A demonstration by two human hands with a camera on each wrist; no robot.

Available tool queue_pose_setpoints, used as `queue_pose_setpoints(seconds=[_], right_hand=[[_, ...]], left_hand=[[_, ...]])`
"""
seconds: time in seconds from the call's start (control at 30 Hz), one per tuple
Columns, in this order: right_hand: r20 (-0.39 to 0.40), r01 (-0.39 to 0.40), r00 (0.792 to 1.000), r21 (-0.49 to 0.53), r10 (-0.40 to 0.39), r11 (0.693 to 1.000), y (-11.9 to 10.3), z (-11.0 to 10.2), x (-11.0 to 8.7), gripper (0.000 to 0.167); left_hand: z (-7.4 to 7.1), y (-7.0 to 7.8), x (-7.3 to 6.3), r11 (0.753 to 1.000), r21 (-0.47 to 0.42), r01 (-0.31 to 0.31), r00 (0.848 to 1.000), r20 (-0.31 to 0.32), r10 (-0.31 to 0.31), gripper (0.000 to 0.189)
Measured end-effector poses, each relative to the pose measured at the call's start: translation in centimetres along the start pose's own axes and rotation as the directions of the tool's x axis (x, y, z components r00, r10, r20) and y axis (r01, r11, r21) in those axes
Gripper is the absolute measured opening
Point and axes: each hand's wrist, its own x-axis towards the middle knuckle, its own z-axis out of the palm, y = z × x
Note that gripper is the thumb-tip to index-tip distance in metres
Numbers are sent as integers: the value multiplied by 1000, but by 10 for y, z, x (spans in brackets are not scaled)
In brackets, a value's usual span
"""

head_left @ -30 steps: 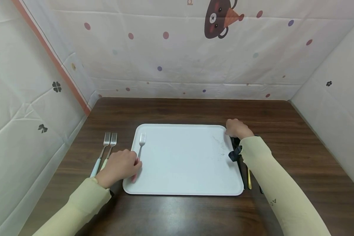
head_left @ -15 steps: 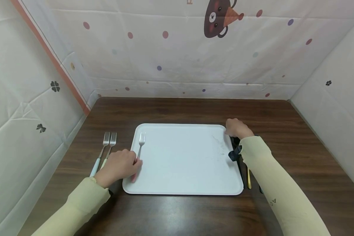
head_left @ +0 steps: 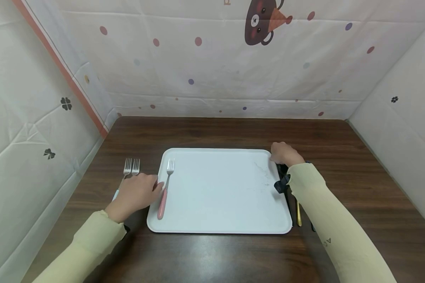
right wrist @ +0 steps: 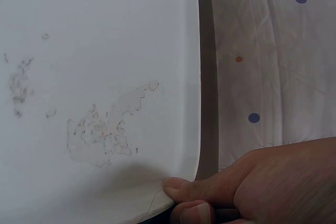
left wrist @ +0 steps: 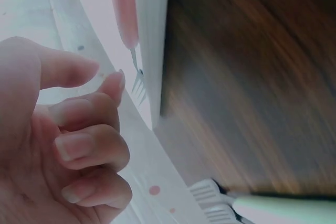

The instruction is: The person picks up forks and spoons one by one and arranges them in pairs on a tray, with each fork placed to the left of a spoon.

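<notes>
A white rectangular tray lies on the wooden table. Near its left edge rests a fork with a pink handle, tines pointing away from me. My left hand hovers over the tray's left rim, just beside that fork, holding nothing; its fingers are loosely bent and the thumb is apart. Under and beyond this hand are two more forks, one with a light blue handle and one with a pale green handle. My right hand pinches the tray's far right corner, thumb on top and fingers below.
To the right of the tray, partly hidden by my right forearm, lie a gold-coloured handle and dark items. Smudges mark the tray's right side. White printed cloth walls rise behind and at both sides of the table.
My left hand has let go of the pink-handled fork and shifted left, uncovering its handle. It now covers more of the two forks at left. My right hand stays at the tray corner.
</notes>
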Motion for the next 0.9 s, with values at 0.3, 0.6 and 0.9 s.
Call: queue_pose_setpoints(seconds=[0.3,0.6,0.9], right_hand=[[2,-10,1000,8,10,1000,0,0,-2,33],[-25,-4,1000,5,4,1000,0,3,-3,33],[-44,2,999,13,-1,1000,0,4,-4,34]], left_hand=[[4,-11,2,998,35,47,996,80,-49,31],[19,-14,5,998,-31,48,988,150,-43,31],[21,-14,6,999,7,33,983,179,-34,33]])
